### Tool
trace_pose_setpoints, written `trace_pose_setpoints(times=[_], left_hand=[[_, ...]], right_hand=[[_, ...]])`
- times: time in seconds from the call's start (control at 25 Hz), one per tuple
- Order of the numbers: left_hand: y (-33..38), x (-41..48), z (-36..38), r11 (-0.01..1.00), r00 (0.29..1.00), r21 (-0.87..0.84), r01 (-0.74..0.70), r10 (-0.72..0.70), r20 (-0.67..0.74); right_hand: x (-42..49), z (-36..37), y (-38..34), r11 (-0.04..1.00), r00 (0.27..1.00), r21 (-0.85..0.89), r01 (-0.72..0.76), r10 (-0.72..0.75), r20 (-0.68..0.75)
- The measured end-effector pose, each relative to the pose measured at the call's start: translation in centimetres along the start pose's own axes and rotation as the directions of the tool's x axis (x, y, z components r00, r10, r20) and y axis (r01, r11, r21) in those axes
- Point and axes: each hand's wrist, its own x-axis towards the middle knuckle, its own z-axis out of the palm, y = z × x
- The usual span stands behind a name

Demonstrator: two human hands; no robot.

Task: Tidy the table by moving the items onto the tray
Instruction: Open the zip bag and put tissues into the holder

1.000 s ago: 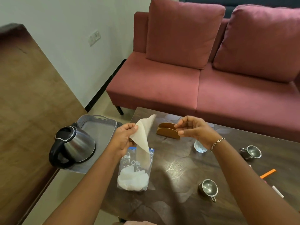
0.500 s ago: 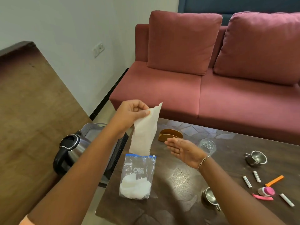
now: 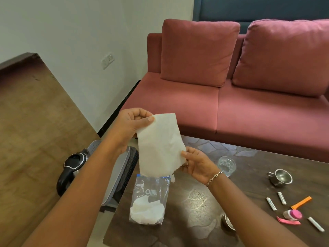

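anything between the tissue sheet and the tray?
Partly. The left hand and right hand hold the tissue sheet above the table; the left forearm and kettle cover much of the tray.

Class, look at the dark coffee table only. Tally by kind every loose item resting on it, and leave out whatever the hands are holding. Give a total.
Steel cups: 2
Drinking glass: 1
Plastic bag of tissues: 1
White sachets: 3
Orange stick: 1
Pink strip: 1
Pink-capped object: 1
Total: 10
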Motion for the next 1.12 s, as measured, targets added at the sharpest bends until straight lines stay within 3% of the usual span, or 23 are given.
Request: trace_pose_setpoints(times=[0.28,0.52,0.76,1.0,1.12], left_hand=[[-3.4,0.0,-1.2,0.991,0.984,0.132,-0.021,0.044,-0.174],[-4.5,-0.6,-2.0,0.982,0.997,0.173,0.076,-0.074,-0.017],[-5.2,-0.4,-2.3,0.955,0.997,0.294,0.047,-0.029,-0.066],[-5.9,-0.5,-2.6,0.96,0.998,0.277,0.031,-0.012,-0.068],[-6.3,-0.4,-2.2,0.952,0.996,0.3,0.055,-0.031,-0.083]], right_hand=[[-0.4,-1.3,-1.4,0.98,0.965,-0.153,0.127,-0.157,-0.211],[-0.8,-0.7,-3.0,0.89,0.929,-0.368,0.268,-0.34,-0.148],[-1.0,0.1,-4.3,0.801,0.908,-0.509,0.314,-0.41,-0.085],[-1.0,1.1,-5.5,0.676,0.863,-0.655,0.338,-0.5,-0.07],[-1.4,1.5,-6.1,0.733,0.875,-0.576,0.363,-0.48,-0.059]])
